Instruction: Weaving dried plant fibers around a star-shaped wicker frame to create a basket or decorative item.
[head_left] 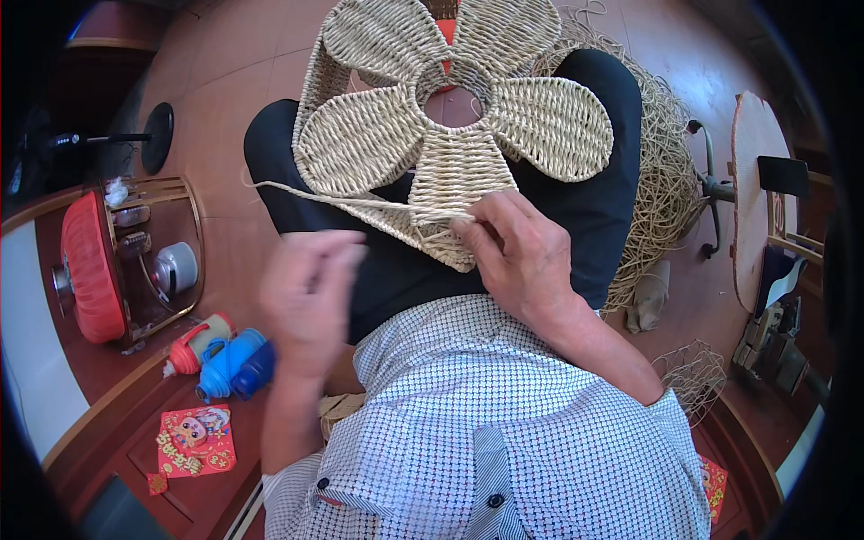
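Observation:
A flower-shaped piece woven of straw-coloured cord (551,126) rests across my lap, its rounded petals set around a round central hole. The petal nearest me has a ragged, part-woven lower end. My right hand (522,252) pinches the cord at that petal's edge, thumb and fingers pressed together. A loose strand of cord (310,193) runs from there out to the left, over the weave, and ends in a thin curl. My left hand (310,279) hovers below this strand, apart from it and smeared by motion, so its fingers cannot be read.
A large heap of loose cord (661,180) lies on the floor to the right. Left stand a small table with a red cover (90,270), several vacuum flasks (232,360) and a fan base (157,138). A round wooden board (754,202) stands far right.

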A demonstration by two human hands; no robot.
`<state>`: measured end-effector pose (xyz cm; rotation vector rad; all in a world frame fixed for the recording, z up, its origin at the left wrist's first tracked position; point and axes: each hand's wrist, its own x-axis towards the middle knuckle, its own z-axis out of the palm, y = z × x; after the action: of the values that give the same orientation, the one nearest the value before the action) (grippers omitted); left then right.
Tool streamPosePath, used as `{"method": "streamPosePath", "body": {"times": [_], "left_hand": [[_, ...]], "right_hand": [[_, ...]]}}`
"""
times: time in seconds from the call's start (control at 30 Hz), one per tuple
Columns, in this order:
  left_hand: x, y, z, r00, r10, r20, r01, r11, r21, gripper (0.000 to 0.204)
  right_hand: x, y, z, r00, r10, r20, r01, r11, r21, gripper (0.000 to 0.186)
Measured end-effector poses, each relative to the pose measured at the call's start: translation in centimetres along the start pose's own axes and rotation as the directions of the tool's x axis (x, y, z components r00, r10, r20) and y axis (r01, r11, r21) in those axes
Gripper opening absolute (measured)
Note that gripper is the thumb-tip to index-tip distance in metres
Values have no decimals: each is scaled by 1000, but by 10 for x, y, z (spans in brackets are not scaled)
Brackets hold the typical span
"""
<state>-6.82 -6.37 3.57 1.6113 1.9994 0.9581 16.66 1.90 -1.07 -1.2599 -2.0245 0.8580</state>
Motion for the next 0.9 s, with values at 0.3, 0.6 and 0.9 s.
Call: {"method": "streamPosePath", "body": {"times": [0.3, 0.6, 0.9], "left_hand": [[-15, -5, 73, 894, 439, 90, -447, 859, 250, 40], [-14, 21, 72, 942, 211, 261, -277, 928, 250, 33], [-4, 32, 62, 887, -161, 432, 175, 985, 8, 35]], "right_hand": [[9, 2, -10, 989, 144, 39, -146, 988, 40, 22], [14, 8, 1, 999, 29, 15, -30, 989, 145, 17], [-46, 32, -20, 801, 560, 214, -546, 535, 645, 57]]}}
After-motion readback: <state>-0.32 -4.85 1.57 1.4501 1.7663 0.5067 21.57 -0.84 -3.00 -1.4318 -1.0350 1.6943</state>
